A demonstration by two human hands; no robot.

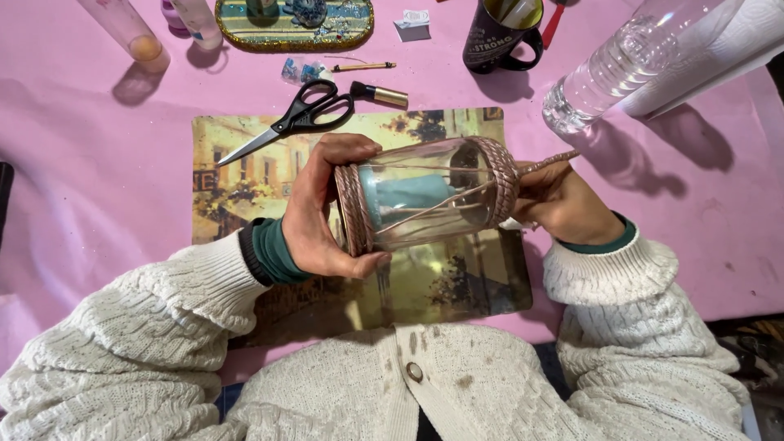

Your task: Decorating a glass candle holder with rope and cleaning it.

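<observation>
A clear glass jar (425, 196) lies on its side in the air above a picture placemat (245, 171). Pinkish-brown cord is wound around both ends of the jar, and something teal shows inside it. My left hand (318, 208) grips the jar's left end, fingers over the cord band there. At the jar's right end my right hand (563, 204) holds the loose cord end (549, 162), which sticks out up and to the right. Both wrists wear green cuffs under a white knitted cardigan.
Black-handled scissors (298, 118) lie on the placemat's top edge, a small gold-capped tube (380, 95) beside them. A dark mug (498, 37), a clear plastic bottle (629, 61), a decorated oval tray (294, 28) and tall tubes (131, 33) stand further back on the pink cloth (98, 180).
</observation>
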